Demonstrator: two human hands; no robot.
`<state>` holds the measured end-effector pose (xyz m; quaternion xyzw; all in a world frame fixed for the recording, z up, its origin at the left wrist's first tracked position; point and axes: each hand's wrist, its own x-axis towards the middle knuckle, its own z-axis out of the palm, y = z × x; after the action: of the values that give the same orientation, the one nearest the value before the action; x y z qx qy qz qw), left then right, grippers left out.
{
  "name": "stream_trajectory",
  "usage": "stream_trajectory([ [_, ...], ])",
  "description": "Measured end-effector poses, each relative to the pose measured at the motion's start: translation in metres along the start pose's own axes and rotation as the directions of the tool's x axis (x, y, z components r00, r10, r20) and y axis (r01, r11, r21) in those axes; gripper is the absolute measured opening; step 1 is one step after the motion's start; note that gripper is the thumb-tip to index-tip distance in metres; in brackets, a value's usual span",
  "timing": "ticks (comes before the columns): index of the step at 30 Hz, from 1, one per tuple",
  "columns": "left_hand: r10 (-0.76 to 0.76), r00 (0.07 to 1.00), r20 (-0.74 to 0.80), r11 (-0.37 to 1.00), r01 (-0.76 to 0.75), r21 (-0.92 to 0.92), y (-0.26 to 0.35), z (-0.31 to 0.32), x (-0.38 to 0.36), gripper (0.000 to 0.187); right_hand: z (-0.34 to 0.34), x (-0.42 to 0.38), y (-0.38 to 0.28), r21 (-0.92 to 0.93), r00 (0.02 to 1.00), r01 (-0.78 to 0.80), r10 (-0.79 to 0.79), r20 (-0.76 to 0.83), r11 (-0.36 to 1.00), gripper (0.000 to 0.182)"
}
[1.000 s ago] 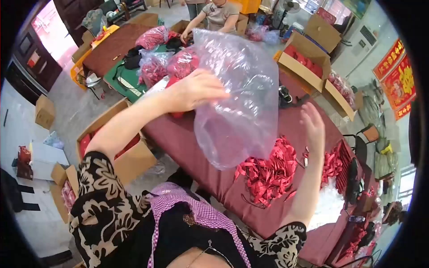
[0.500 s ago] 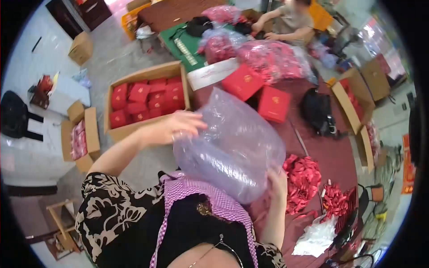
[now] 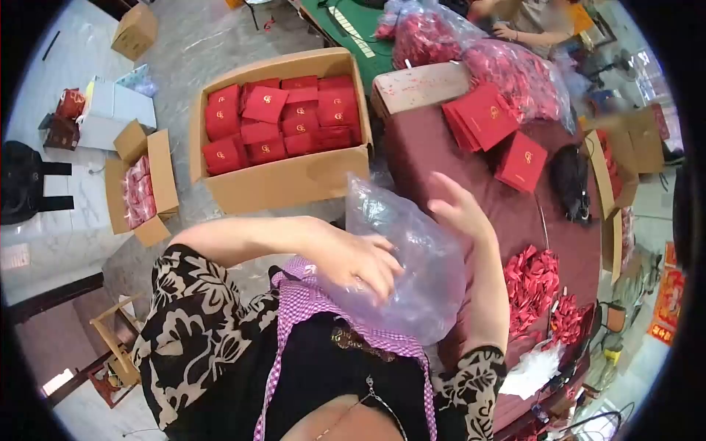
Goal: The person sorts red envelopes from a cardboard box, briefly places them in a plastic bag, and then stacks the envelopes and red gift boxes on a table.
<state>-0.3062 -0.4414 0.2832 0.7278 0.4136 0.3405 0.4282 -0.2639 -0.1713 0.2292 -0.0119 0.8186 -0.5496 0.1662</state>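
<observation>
A large clear plastic bag (image 3: 419,275), crumpled and puffed out, hangs in front of my body against the purple checked apron (image 3: 301,298). My left hand (image 3: 360,263) lies over the bag's left side with bent fingers gripping the film. Beside the bag's upper right edge is my right hand (image 3: 460,209), raised with its fingers apart and nothing in them. Just beyond the bag stands an open cardboard box (image 3: 294,184) packed with rows of red pouches (image 3: 265,104) bearing gold marks.
On the dark red table (image 3: 426,162) lie red square packets (image 3: 482,117), a red ribbon pile (image 3: 531,287) and a black bag (image 3: 570,180). Stuffed plastic bags (image 3: 515,77) sit at the far end, near another person (image 3: 544,26). A smaller open box (image 3: 140,184) stands left.
My left hand has moved right and down onto the bag. My right hand has risen off its lower right side and opened. The bag has sagged; the view has shifted toward the box.
</observation>
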Motion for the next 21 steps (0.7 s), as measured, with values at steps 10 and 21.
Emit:
stream_trajectory([
  [10,-0.275,0.816,-0.508,0.903,0.401,0.155,0.030,0.030,-0.126,0.055,-0.001,0.080,-0.044,-0.246,0.999,-0.042,0.040,-0.016,0.968,0.015],
  [21,-0.182,0.032,-0.983,0.637,0.765,-0.093,-0.028,0.106,-0.185,0.087,0.031,-0.069,0.072,-0.863,0.836,-0.052,0.494,0.238,0.503,0.008],
])
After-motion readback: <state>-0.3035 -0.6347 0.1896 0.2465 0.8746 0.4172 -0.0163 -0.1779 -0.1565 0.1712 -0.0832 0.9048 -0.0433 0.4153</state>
